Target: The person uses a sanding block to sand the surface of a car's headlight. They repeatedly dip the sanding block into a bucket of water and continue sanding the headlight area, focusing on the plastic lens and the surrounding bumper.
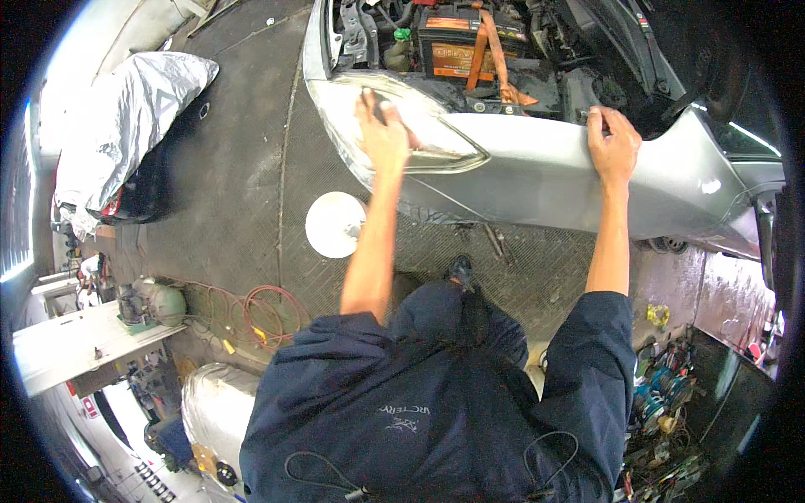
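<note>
My left hand (384,138) presses on the headlight (440,138) at the front corner of a silver car. A small dark piece shows between its bent fingers, but motion blur hides what it is. The lens looks hazy and pale. To the right, my right hand (614,149) grips the upper edge of the silver fender (537,155), its fingers curled over toward the engine bay. Beyond the fender, an orange and black battery (449,50) sits in the bay with an orange strap (488,54) across it.
A round white lid or bucket (334,225) stands on the dark floor below the headlight. Silver sheeting (151,101) covers a vehicle at left. A red hose (264,314) lies coiled near a green compressor tank (163,302). Assorted tools (667,394) crowd the lower right.
</note>
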The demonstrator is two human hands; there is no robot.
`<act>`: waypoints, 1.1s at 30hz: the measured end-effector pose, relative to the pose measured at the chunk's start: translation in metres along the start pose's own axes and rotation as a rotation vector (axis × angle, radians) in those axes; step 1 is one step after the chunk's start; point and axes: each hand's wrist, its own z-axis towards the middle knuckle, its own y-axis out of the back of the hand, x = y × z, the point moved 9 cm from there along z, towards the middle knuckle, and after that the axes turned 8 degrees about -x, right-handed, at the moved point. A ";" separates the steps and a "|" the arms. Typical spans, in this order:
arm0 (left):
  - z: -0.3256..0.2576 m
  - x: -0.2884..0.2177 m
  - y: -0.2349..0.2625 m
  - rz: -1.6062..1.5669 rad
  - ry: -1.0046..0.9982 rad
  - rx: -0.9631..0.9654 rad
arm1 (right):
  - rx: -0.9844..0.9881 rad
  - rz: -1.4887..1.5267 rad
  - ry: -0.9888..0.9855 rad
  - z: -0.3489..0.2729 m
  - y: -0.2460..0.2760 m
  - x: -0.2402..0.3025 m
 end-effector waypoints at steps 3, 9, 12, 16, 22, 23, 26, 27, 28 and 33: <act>-0.082 -0.036 -0.018 0.317 -0.170 0.107 | 0.005 0.012 -0.061 -0.002 0.002 0.000; -0.060 -0.030 -0.003 0.220 -0.141 0.070 | -0.015 0.018 -0.030 -0.003 0.003 0.000; -0.044 -0.032 -0.014 0.162 -0.208 0.029 | -0.032 0.005 -0.016 0.002 0.004 0.000; -0.018 -0.040 0.002 0.153 -0.179 0.099 | 0.003 0.002 -0.035 0.002 0.006 -0.003; -0.068 -0.047 -0.004 0.173 -0.439 -0.070 | -0.008 0.030 -0.037 -0.001 0.006 -0.003; -0.067 -0.044 -0.001 0.259 -0.489 -0.033 | -0.018 0.041 -0.044 -0.001 0.002 -0.003; 0.019 -0.016 0.015 0.168 -0.286 -0.063 | -0.011 0.028 -0.038 -0.003 0.005 -0.001; 0.061 0.019 0.018 0.323 -0.057 -0.011 | -0.008 0.028 -0.030 -0.004 0.004 0.002; 0.092 0.060 0.035 0.473 0.178 0.023 | -0.010 0.040 -0.012 -0.001 0.001 0.007; 0.075 0.051 0.080 -0.288 0.275 -0.300 | -0.014 -0.005 -0.032 0.002 0.004 -0.006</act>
